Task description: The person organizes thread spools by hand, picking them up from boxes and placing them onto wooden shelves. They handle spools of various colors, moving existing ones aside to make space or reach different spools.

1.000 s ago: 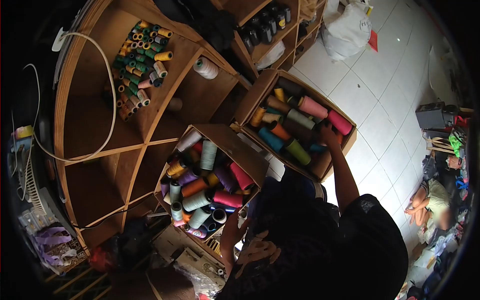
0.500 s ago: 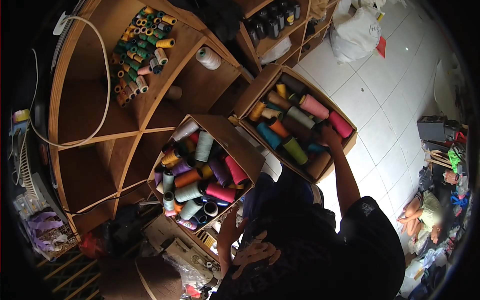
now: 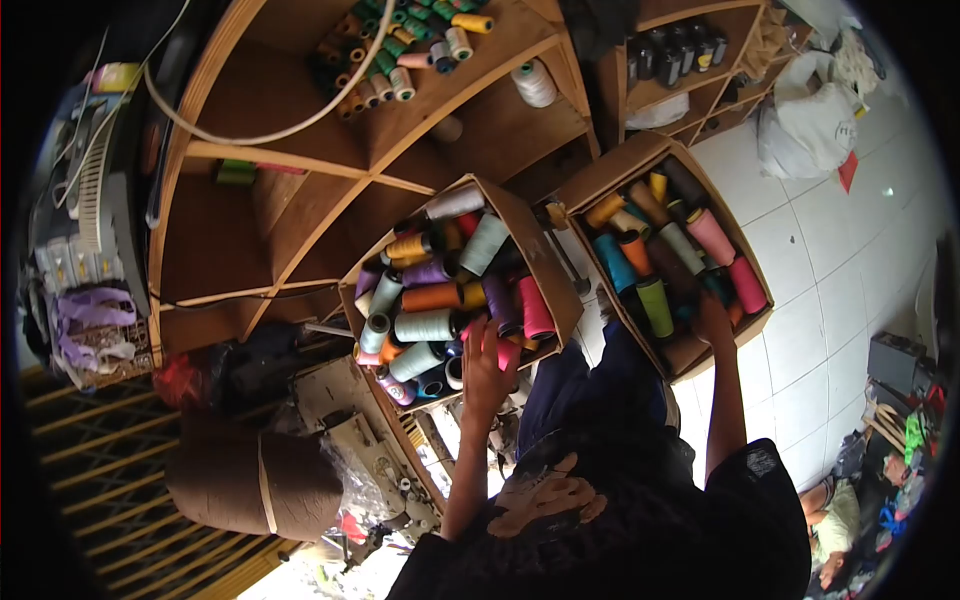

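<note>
Now your left hand (image 3: 487,372) has moved up over the pink spool (image 3: 508,354), fingers open. Your right hand (image 3: 712,320) stays inside the right box (image 3: 612,178); its grip is hidden.

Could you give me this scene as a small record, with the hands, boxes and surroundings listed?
Left hand: over the left box, its fingers across a pink spool; grip unclear
Right hand: inside the right box, fingertips partly hidden
Left box: cardboard, filled with mixed-colour thread spools
Right box: cardboard, more spools, including a lime-green one
Shelf: wooden, with small spools and a large white spool
Floor: pale tiles
Nearby: another person, at the right edge
</note>
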A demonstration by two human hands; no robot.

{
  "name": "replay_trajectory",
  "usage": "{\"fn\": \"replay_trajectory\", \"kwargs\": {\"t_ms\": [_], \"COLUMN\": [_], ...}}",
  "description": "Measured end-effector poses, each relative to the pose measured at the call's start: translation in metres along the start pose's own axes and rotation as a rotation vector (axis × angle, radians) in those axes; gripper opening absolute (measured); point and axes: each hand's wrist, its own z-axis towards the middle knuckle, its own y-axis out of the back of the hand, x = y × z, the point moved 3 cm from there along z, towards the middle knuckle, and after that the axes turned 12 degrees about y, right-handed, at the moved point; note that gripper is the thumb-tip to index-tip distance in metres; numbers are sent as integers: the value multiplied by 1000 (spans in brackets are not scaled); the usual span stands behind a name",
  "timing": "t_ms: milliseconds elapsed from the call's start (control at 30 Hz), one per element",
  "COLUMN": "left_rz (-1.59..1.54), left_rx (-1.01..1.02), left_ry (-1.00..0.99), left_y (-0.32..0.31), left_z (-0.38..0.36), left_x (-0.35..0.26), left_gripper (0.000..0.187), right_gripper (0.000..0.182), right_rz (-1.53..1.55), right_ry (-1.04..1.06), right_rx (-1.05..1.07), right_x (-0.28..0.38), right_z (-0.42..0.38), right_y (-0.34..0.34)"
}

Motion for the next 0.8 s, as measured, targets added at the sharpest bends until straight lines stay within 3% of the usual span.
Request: {"fn": "replay_trajectory", "kwargs": {"t_ms": [100,200,300,400,500,567,667,700,767,800], "left_rz": [90,200,5,-140,-320,-453,-315,-296,-128,-6], "left_rx": [84,155,71,32,17,53,-18,-134,-235,-285], "left_ry": [17,30,21,122,99,90,83,56,52,124], "left_y": [-17,-25,-28,3,9,17,35,38,52,54], "left_z": [28,39,46,46,36,30,31,33,43,44], "left_x": [7,14,38,45,59,54,56,61,72,73], "left_gripper": [57,49,45,43,36,37,43,42,55,64], "right_gripper": [67,57,51,32,36,38,40,41,47,50], "right_rz": [-51,22,237,206,405,478,493,482,252,260], "right_ry": [83,102,116,27,406,473,552,575,840,926], "right_rx": [-28,-44,-72,10,-89,-9,119,166,37,87], "right_x": [5,4,41,52,111,150,200,214,248,264], "right_z": [-2,-8,-26,-44,-53,-52,-36,-29,-23,-22], "right_y": [6,10,41,50,71,81,80,73,50,32]}}
